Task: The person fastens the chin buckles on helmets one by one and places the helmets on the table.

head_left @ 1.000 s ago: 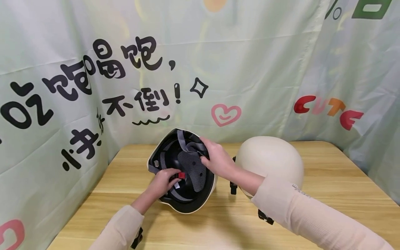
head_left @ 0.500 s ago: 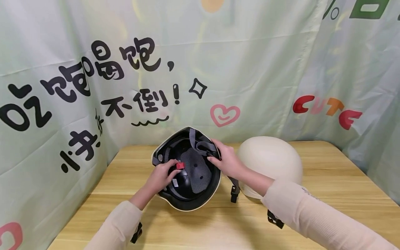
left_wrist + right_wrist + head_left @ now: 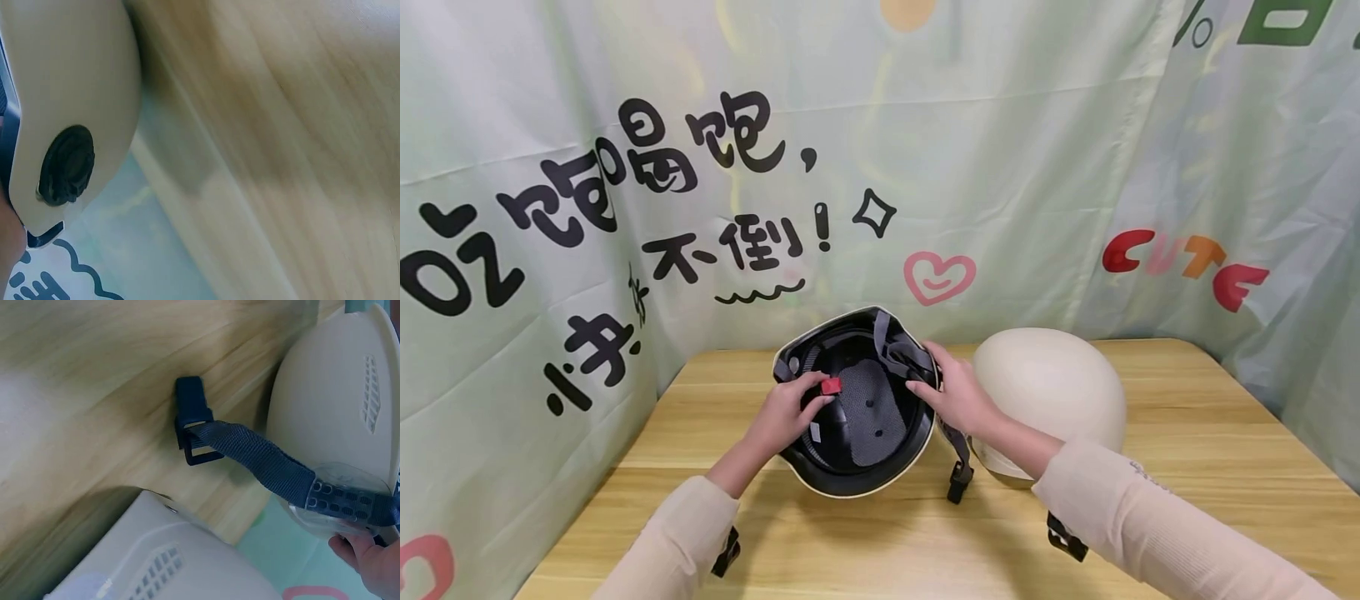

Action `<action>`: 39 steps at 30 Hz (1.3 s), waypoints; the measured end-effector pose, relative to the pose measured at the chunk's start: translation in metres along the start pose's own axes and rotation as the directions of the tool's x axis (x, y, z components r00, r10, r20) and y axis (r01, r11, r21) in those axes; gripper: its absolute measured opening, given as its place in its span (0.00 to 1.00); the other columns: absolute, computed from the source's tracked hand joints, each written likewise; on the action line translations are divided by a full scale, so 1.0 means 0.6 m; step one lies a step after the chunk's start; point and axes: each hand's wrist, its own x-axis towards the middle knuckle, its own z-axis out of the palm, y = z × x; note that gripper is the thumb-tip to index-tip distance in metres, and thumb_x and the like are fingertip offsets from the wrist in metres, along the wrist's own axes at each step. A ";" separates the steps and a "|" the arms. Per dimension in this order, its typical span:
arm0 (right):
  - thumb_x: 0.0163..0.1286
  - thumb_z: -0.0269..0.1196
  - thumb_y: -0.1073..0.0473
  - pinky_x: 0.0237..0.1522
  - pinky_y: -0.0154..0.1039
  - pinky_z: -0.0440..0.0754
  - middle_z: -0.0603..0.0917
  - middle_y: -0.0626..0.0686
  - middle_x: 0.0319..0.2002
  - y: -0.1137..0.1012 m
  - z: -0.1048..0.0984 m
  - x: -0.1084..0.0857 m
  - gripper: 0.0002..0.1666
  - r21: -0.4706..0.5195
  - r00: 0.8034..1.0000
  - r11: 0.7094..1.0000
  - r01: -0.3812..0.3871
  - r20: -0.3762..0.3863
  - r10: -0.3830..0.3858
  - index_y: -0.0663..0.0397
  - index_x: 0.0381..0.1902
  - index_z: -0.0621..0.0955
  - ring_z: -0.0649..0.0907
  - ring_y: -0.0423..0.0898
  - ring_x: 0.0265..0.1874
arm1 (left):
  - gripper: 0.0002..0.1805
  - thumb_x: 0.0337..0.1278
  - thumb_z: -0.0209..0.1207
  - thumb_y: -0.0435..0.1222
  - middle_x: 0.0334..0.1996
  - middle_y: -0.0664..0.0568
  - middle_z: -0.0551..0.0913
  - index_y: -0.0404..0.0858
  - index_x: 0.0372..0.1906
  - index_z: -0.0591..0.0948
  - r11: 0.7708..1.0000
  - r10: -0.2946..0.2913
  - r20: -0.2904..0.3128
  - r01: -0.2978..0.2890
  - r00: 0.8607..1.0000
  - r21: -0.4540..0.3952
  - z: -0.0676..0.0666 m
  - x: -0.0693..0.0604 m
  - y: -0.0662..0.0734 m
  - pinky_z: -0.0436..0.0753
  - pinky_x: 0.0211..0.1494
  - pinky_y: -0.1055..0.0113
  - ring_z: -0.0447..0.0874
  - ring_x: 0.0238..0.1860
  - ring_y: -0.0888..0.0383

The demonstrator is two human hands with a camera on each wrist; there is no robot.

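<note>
A cream helmet [image 3: 805,484] is tilted with its black padded inside facing the head camera. The left hand [image 3: 778,421] pinches a red buckle piece [image 3: 831,386] between thumb and fingertips over the helmet's inside. At the helmet's right rim, the right hand [image 3: 958,392] grips the edge, thumb inside, beside a bunched grey strap [image 3: 901,351]. From that side a dark strap with a black buckle [image 3: 959,482] hangs down. In the right wrist view the same buckle [image 3: 192,403] dangles above the wood. The left wrist view shows a round black knob [image 3: 67,165] on the shell.
A second cream helmet [image 3: 1052,383] sits dome up on the wooden table [image 3: 1195,433], just right of the held one, partly behind the right forearm. Behind the table hangs a printed curtain [image 3: 1022,192]. Black buckles show by both sleeves.
The held helmet has shifted right and turned slightly, with both hands moving along. The red piece has risen with the left hand, and the right-side strap and buckle now hang in fuller view.
</note>
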 end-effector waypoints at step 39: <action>0.62 0.63 0.56 0.37 0.42 0.83 0.80 0.65 0.49 0.019 0.041 -0.023 0.34 0.157 0.973 0.961 -0.228 0.000 0.231 0.66 0.62 0.66 0.85 0.54 0.37 | 0.15 0.49 0.65 0.33 0.38 0.42 0.85 0.33 0.44 0.81 0.993 -0.081 0.048 0.077 0.996 0.093 -0.030 0.022 -0.004 0.81 0.38 0.53 0.85 0.35 0.46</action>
